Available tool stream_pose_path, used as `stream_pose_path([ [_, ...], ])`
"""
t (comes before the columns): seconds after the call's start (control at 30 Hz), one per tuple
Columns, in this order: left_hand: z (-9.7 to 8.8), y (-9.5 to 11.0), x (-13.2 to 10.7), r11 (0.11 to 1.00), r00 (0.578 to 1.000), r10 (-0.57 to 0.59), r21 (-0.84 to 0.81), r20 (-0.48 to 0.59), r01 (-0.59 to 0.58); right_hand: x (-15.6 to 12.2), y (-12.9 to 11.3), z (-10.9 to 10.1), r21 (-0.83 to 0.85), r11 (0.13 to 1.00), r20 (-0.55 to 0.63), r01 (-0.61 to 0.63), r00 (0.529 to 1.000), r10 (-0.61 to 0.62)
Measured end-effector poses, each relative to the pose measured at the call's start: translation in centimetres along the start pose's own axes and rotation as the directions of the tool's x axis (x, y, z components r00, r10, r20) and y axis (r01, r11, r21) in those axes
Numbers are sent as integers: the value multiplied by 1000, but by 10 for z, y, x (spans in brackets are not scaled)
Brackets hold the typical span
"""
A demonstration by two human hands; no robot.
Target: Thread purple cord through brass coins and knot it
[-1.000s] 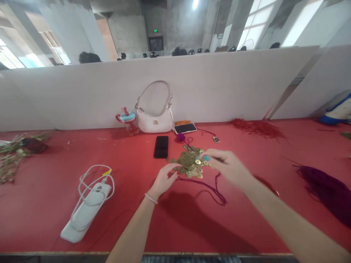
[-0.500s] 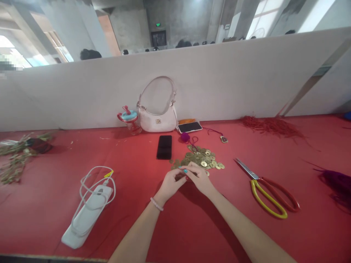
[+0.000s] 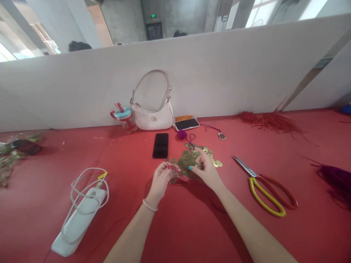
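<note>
Red table [image 3: 192, 226] bearing, by descending size: white handbag [image 3: 152, 118] against the partition, contents hidden; yellow-handled scissors [image 3: 263, 188], blades pointing up-left; coin pile [image 3: 192, 159] mid-table. Left hand [image 3: 161, 180] fingers pinch a purple cord [image 3: 179, 178] running rightward. Right hand [image 3: 207, 170] fingers, curled, touch the coins.
</note>
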State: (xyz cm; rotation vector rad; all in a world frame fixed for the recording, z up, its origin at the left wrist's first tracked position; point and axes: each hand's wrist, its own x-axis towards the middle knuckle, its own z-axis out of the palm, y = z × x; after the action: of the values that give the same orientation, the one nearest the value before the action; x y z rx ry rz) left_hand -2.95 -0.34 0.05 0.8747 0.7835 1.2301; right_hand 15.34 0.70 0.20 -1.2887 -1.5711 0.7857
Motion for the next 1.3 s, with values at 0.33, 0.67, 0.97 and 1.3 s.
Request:
stream_pose_path([
  [0.33, -15, 16, 6, 917, 968, 167, 390, -190, -81, -1, 18, -2, -652, 751, 163, 104, 987, 4],
  [0.67, -20, 9, 2, 290, 949, 277, 929, 150, -232, -2, 13, -1, -684, 717, 184, 134, 983, -7],
  [0.97, -21, 9, 3, 347, 954, 255, 906, 157, -242, 0, 11, -3, -564, 820, 111, 91, 993, -34],
  [1.3, -11, 8, 3, 567, 975, 222, 810, 23, -149, 5, 5, -2, -128, 988, 79, -87, 992, 98],
])
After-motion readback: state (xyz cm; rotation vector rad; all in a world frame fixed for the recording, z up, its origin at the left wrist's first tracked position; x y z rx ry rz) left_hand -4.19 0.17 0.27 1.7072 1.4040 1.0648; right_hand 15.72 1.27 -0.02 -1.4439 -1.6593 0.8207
